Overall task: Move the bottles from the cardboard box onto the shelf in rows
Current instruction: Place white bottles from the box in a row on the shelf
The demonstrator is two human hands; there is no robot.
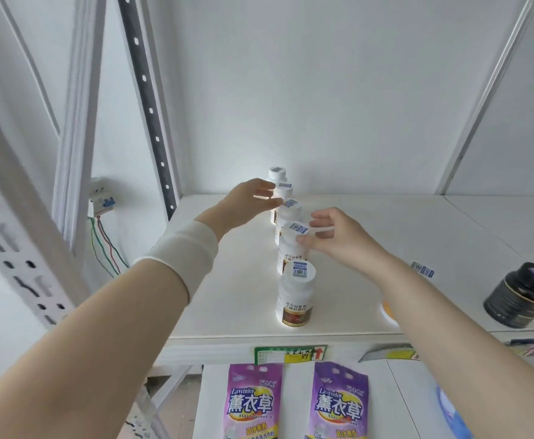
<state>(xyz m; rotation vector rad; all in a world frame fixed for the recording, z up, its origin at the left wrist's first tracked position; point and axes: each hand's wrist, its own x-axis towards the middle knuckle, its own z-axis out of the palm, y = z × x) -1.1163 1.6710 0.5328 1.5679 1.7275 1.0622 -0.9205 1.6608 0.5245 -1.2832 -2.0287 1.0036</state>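
R hand [338, 240] fingers spread, thumb on round cap [298, 229]; L hand [251, 198] straight-fingered, touching bottles [295, 299].

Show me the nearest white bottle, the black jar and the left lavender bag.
nearest white bottle [295, 307]: head view, on its label.
black jar [512, 301]: head view, on its side.
left lavender bag [253, 403]: head view, on its front.

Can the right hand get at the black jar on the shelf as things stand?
Probably yes: the black jar stands alone, off to the right of the right hand, with nothing upright between them.
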